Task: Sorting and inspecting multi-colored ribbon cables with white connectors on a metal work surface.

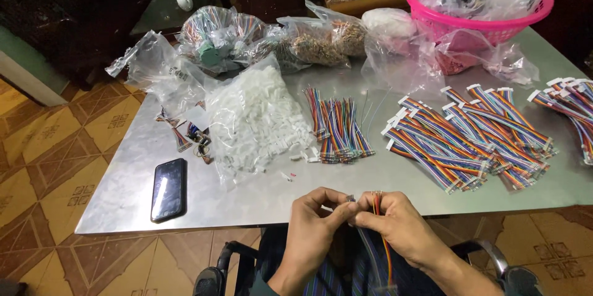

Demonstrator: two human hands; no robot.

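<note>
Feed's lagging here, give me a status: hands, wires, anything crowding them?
Left hand and right hand pinched together on a thin multicoloured wire bundle at the table edge. Bundle trails down to the lap. Nothing crowding; loose wire pile sits clear.

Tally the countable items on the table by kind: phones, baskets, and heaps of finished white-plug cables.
Phone: 1
Pink basket: 1
Heaps of finished rainbow cables with white plugs: 2, the big heap and the edge heap
Total: 4
Both hands, left hand and right hand, pinch thin coloured wires.

Metal table (259, 200) bears phone (168, 189), wire bundles (469, 138), bags (253, 117).
</note>
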